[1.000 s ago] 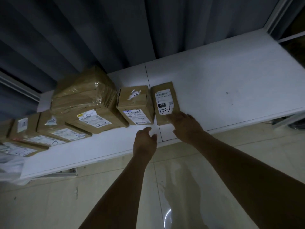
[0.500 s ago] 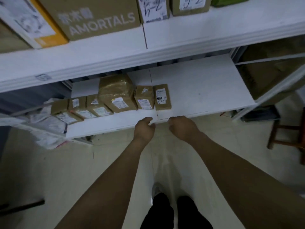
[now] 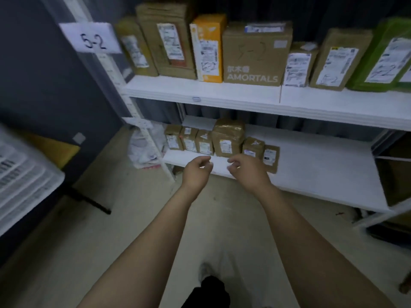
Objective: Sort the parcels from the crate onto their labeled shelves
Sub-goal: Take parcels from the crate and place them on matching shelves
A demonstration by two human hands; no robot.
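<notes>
Head view, sole cam.

Hands: left hand (image 3: pixel 196 168) and right hand (image 3: pixel 246 168) are held out side by side, close together but apart. Fingers loosely curled, nothing in either: both released and empty. No contact w/ parcel or shelf discernible; frame is blurred.

Task items: parcels sit in a row on the white lower shelf (image 3: pixel 322 172), just beyond both hands.
- Small flat brown cardboard parcel w/ white label (image 3: pixel 270 157): just beyond right hand, at row's end.
- Small squat brown carton (image 3: pixel 253 147): next to it, directly behind right hand.
- Large tape-wrapped brown parcel (image 3: pixel 228 136): beyond the gap between the hands.
- Three small brown labelled parcels (image 3: pixel 190 140): beyond left hand.

White slatted plastic crate (image 3: pixel 26 174) is well off to left of left hand; contents not visible. White paper sign marked 5-2 (image 3: pixel 90 37) is above and left of left hand. White upper shelf (image 3: pixel 222 91), above both hands, carries larger cartons.

Handling (est., not observed):
- Small cartons look stiff and prob. light; one-hand grip across the narrow faces should do.
- Flat parcel is best pinched by its long edges.
- Taped parcel looks glossy, poss. slippery and heavier; recommend two hands, palms on opposite sides.
- Fragility unknown; no warning marks legible.
</notes>
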